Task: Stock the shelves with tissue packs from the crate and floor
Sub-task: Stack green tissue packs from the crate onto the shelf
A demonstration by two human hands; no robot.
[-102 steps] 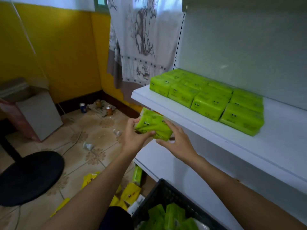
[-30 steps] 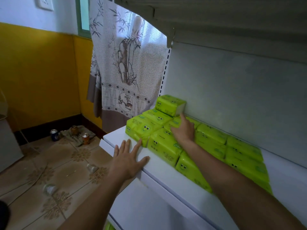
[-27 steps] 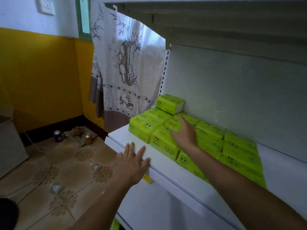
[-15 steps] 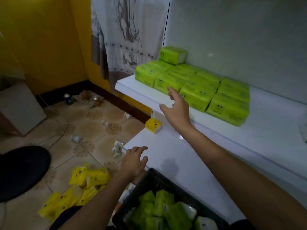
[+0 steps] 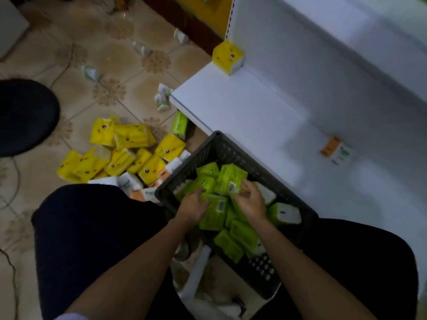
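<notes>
A black plastic crate (image 5: 209, 144) sits between my knees, against the front edge of the low white shelf (image 5: 242, 112). Inside lie several green tissue packs (image 5: 231, 181) and a white one (image 5: 286, 212). Both my hands are down in the crate. My left hand (image 5: 193, 207) curls its fingers over the left side of a green pack with a barcode (image 5: 215, 212). My right hand (image 5: 250, 200) curls over the green packs just to the right of it. The frame is blurred, so exact finger contact is unclear.
Several yellow packs (image 5: 124, 153) and white packs (image 5: 129, 181) lie on the tiled floor left of the crate, a green one (image 5: 180, 122) by the shelf corner. One yellow pack (image 5: 227, 57) and a white-orange pack (image 5: 336, 151) sit on the low shelf. A black round base (image 5: 23, 116) is at far left.
My view has dropped from the upper shelf to the crate. Both hands left the shelf and went down into the crate onto the green packs.
</notes>
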